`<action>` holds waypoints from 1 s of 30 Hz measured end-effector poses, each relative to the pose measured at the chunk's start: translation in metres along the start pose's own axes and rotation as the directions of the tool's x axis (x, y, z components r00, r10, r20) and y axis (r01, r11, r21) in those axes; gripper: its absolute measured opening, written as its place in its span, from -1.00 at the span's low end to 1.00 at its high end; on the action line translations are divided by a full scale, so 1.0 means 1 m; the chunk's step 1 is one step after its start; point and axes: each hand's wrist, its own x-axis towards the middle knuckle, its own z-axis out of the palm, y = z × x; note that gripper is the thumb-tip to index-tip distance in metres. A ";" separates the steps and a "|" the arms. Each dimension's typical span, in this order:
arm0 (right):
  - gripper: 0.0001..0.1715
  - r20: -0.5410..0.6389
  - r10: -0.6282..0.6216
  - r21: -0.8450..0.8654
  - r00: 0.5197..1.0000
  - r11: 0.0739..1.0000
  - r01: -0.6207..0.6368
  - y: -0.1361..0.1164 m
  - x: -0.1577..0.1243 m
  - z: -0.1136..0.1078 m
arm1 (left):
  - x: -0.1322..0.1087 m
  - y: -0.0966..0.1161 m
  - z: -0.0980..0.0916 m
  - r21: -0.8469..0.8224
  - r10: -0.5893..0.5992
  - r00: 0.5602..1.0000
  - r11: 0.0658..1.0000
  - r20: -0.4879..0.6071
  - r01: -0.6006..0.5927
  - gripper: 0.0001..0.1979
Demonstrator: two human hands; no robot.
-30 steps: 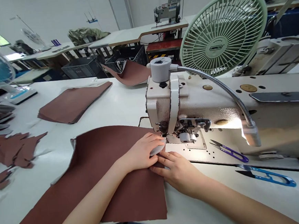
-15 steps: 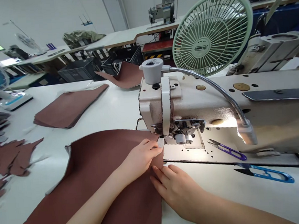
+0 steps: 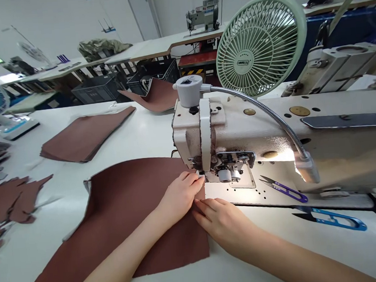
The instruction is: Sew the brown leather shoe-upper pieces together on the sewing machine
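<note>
A large brown fabric panel (image 3: 140, 197), looking like leather or coated cloth, lies on the white table with its right edge at the sewing machine (image 3: 191, 140). My left hand (image 3: 181, 196) has its fingers closed on the panel, fingertips close to the needle area. A small white strip (image 3: 200, 174) shows just past those fingertips, mostly hidden. Lower down, my right hand (image 3: 220, 221) grips the panel's right edge, thumb and fingers drawn together. The needle and presser foot are hard to make out behind the machine's head.
Purple thread snips (image 3: 284, 188) and blue snips (image 3: 332, 217) lie right of my hands. A lamp (image 3: 305, 166) lights the machine bed. A green fan (image 3: 260, 46) stands behind. Stacked brown panels (image 3: 86, 138) and brown scraps (image 3: 13, 198) sit left.
The panel has slid forward, away from me, and its near edge sits higher. Both hands have moved slightly forward with it; less of the white strip shows. The green fan's head has turned.
</note>
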 end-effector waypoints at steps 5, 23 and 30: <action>-0.72 0.105 0.044 0.094 0.993 0.994 -0.054 0.004 0.000 -0.008 | -0.008 -0.016 -0.011 -0.132 0.151 0.988 0.979 -0.032 -0.154 -0.57; -0.62 0.005 0.005 -0.009 1.000 1.000 -0.005 0.007 -0.004 -0.002 | 0.007 -0.039 -0.013 -0.112 0.186 0.981 0.975 -0.050 -0.190 -0.55; -0.61 -0.041 0.006 -0.067 0.999 0.998 -0.009 0.011 -0.003 0.006 | 0.011 -0.048 -0.001 -0.048 0.230 0.964 0.970 -0.134 -0.238 -0.68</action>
